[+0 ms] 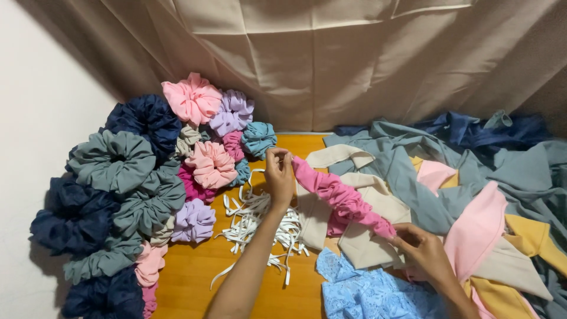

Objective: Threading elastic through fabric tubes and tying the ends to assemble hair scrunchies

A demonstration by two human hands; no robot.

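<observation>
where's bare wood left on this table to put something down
The biggest free patch is the wooden table at the front, between the scrunchie pile and the blue lace cloth, below the white elastic strips. A small strip shows at the back by the curtain. The right side is buried under fabric pieces.

Left hand [279,172] and right hand [420,247] grip opposite ends of a gathered pink fabric tube [341,197] above white elastic strips [260,227], finished scrunchies [142,189] piled left, loose fabric pieces [472,177] right.
</observation>
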